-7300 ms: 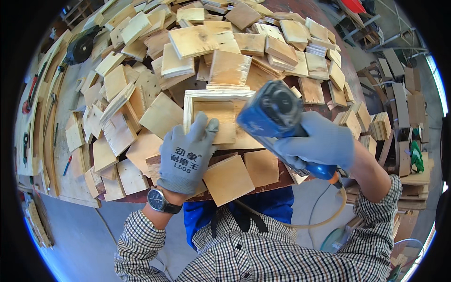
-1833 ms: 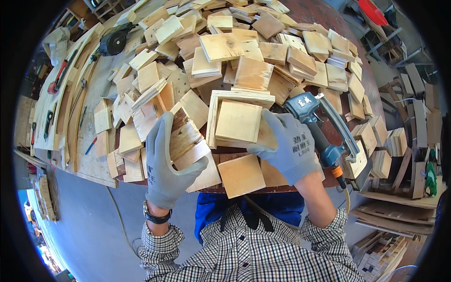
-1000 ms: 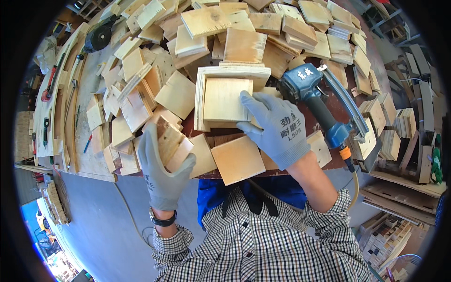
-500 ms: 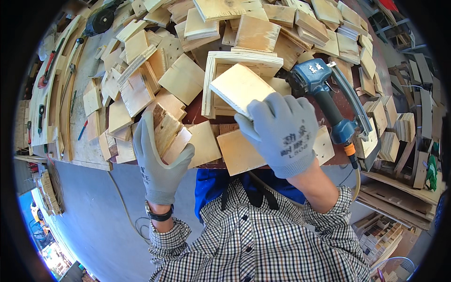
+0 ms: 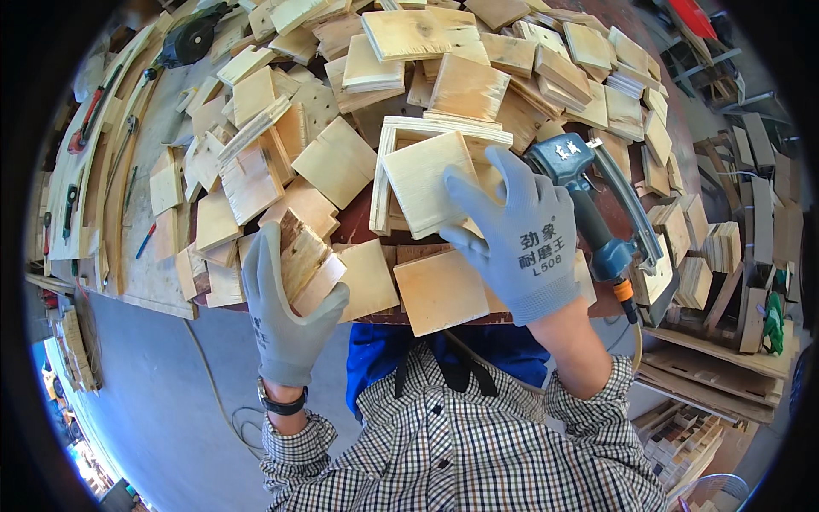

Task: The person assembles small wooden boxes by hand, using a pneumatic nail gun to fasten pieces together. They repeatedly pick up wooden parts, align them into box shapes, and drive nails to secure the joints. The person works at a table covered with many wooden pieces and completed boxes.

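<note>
My left hand (image 5: 286,307), in a grey glove, curves around rough-edged wood blocks (image 5: 300,256) at the table's near edge, fingers on one side and thumb on the other. A square plywood piece (image 5: 429,183) lies tilted over a U-shaped plywood frame (image 5: 381,183). At its right edge is my gloved right hand (image 5: 516,239), fingers spread, index finger touching the top face and thumb by the lower corner. Part of the frame is hidden under the square. Another plywood square (image 5: 441,293) sits at the near edge, below the frame.
A blue pneumatic nailer (image 5: 589,200) with an orange hose fitting lies right of my right hand. Loose plywood squares (image 5: 335,162) pile across the table. At the far left are a black tool (image 5: 189,43), long wood strips and hand tools. Stacked boards (image 5: 734,367) stand at the right.
The plywood square has turned and come down flatter over the frame. My right hand's fingers have spread from their grip on it. The left hand keeps its place around the blocks.
</note>
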`<state>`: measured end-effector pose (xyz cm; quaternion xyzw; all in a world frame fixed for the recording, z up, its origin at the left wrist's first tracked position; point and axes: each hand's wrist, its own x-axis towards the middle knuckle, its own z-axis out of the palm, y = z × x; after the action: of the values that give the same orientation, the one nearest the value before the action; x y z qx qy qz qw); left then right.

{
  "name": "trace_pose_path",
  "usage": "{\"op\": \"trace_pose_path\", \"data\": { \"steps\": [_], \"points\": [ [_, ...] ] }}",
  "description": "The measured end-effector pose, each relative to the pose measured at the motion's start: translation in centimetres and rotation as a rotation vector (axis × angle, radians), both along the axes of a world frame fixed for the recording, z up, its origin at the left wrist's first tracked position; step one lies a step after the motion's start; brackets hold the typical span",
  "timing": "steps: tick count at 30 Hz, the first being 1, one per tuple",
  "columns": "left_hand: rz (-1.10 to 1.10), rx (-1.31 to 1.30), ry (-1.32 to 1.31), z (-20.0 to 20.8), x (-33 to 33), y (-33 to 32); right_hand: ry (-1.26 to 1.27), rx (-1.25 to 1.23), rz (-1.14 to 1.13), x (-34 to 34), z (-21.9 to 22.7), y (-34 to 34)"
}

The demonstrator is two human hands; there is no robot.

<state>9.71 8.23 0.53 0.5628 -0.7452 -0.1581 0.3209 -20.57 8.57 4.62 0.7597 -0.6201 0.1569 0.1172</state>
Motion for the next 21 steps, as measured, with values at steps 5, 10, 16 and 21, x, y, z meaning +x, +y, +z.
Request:
{"op": "trace_pose_path", "data": {
  "steps": [5, 10, 16, 21],
  "points": [
    [-0.005, 0.022, -0.007, 0.3, -0.2, 0.0, 0.009, 0.012, -0.037, 0.5, -1.0, -0.2],
    [-0.016, 0.016, 0.011, 0.0, 0.0, 0.3, 0.012, -0.104, -0.039, 0.8, -2.1, -0.9],
    [-0.011, 0.008, -0.02, 0.0, 0.2, 0.5, -0.092, -0.104, -0.033, 0.8, -3.0, -0.6],
    [-0.004, 0.009, -0.008, -0.2, 0.1, 0.5, -0.075, -0.02, -0.041, 0.8, -3.4, -0.6]
  ]
}}
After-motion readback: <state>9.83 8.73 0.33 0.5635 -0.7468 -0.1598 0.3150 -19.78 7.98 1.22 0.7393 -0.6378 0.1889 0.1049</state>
